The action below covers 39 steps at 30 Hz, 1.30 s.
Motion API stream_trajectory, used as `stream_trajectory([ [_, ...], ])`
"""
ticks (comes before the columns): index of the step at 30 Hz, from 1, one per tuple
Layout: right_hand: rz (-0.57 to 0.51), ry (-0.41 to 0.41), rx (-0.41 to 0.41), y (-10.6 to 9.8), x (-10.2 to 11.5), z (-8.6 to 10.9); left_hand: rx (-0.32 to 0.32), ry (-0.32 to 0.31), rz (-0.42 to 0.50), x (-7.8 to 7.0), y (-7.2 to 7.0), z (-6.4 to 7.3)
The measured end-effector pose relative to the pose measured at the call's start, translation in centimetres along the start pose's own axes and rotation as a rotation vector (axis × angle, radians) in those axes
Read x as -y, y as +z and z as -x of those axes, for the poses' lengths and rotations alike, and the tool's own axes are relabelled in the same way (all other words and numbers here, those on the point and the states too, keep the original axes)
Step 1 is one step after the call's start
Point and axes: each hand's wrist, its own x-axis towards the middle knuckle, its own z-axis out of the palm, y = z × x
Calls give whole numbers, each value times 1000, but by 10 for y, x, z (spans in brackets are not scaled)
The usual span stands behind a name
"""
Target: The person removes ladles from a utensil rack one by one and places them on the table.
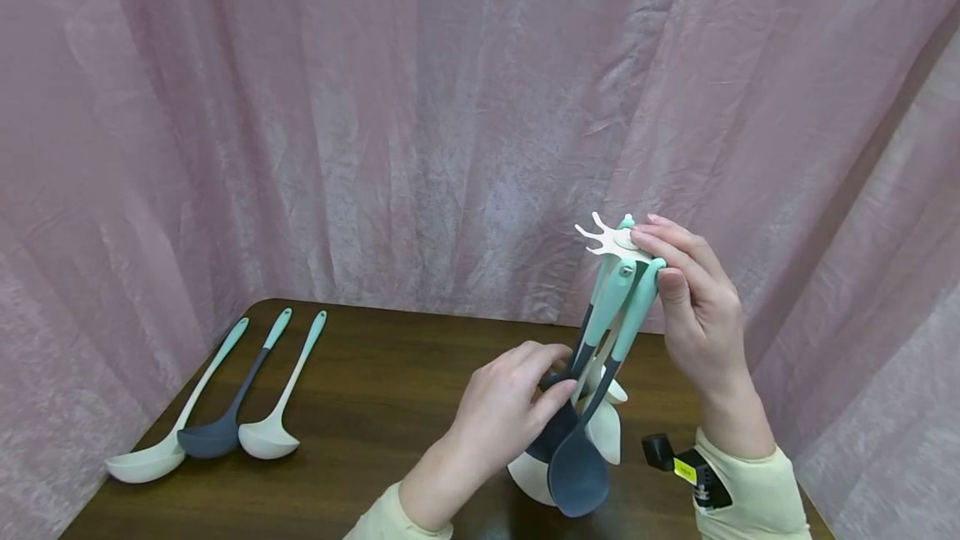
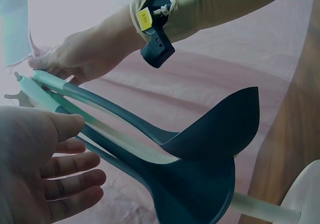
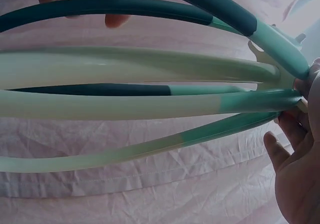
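Utensils with mint handles hang on a white rack (image 1: 611,240) with curved hooks. My right hand (image 1: 701,307) is at the rack top, its fingers on the hooks, and its thumb and fingers pinch the handle end of a dark grey ladle (image 1: 579,473). Beside the handles, my left hand (image 1: 502,398) has relaxed fingers, its thumb close to a second dark utensil (image 2: 195,189) whose bowl it partly hides in the head view. In the left wrist view those fingers hold nothing. Cream-coloured utensils (image 1: 604,430) hang behind; pale shafts (image 3: 115,104) show in the right wrist view.
Three ladles lie side by side on the left of the brown table (image 1: 390,440): a cream ladle (image 1: 150,465), a dark grey ladle (image 1: 210,438) and another cream ladle (image 1: 268,438). The rack's white base (image 1: 531,477) stands near the front. Pink curtains (image 1: 450,123) surround the table.
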Motion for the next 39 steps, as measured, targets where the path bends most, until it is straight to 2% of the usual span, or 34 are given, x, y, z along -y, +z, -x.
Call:
stream_trajectory([
  [11,30,20,-27,4,6,0,-22,6,14,1,10,0],
  [20,82,31,-56,5,9,2,-15,-24,-35,6,18,-1],
  [29,134,32,-127,11,22,-1,-55,-25,-77,9,14,-1],
  [39,231,52,-176,15,24,3,-43,-68,-99,12,10,-1],
])
